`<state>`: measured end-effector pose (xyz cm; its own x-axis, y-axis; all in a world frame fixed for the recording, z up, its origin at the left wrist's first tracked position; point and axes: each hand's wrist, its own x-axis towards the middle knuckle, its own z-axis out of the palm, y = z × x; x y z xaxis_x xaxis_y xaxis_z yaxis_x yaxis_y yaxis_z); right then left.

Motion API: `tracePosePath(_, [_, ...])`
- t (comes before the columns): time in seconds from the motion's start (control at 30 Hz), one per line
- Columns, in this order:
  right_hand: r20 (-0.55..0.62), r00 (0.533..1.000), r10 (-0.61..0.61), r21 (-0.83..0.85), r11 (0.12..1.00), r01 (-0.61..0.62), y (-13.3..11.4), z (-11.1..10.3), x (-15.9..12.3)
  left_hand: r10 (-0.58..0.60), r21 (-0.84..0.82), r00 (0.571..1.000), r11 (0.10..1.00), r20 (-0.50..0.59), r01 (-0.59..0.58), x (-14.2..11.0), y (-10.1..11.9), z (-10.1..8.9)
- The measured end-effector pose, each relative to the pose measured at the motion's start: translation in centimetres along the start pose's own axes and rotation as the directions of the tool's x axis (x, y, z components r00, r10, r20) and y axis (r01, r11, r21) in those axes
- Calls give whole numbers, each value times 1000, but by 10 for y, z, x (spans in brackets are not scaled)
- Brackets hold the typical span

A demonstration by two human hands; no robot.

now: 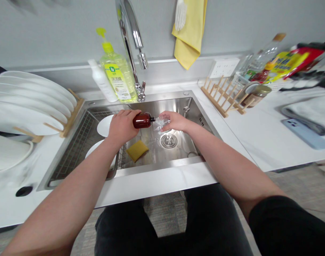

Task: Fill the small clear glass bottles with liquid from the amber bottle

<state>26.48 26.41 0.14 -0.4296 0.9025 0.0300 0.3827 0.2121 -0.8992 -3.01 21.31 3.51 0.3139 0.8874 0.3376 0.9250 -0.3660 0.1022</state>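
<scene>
Over the steel sink, my left hand (124, 125) is closed round a reddish-brown bottle (142, 120). The bottle lies on its side, its narrow black neck pointing right. My right hand (173, 121) grips a clear, shiny see-through piece (161, 123) just off the neck; whether it is a small cup or plastic film I cannot tell. Below the hands, a yellow sponge (137, 150) rests on the sink floor, left of the drain (169, 141). White plates (105, 125) sit in the wire basket behind and beneath my left forearm, partly hidden.
A chrome faucet (130, 46) rises behind the sink (205, 142), beside a green-yellow soap pump bottle (117, 76) and a white bottle (102, 81). Plates (31, 103) stand racked at left. At right are a wooden rack (223, 97), a jar (255, 96) and a phone (306, 133).
</scene>
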Motion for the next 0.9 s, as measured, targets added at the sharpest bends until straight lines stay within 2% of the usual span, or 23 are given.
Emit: tracePosePath(0.9, [-2,1000,0,-5,1000,0,1,1,0,-9,-2,1000,1000,0,9,-1,1,-1])
